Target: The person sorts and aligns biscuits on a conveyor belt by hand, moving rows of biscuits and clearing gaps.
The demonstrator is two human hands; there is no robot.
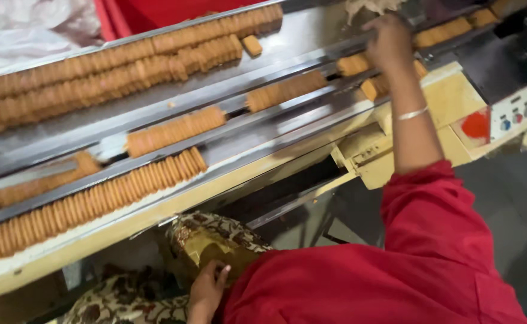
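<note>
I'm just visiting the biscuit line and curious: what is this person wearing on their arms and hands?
Both hands are bare, no gloves. The right arm has a loose bright red sleeve pushed up past the elbow, and a thin silver bangle sits near the wrist, below the right hand. The left hand emerges from the same red garment; its sleeve is barely visible.

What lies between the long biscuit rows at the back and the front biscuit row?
In the head view, between the back rows and the front row, metal rails carry shorter biscuit stacks.

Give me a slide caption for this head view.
Right hand reaching to round tan biscuit rows on steel conveyor channels; left hand on patterned fabric.
</note>
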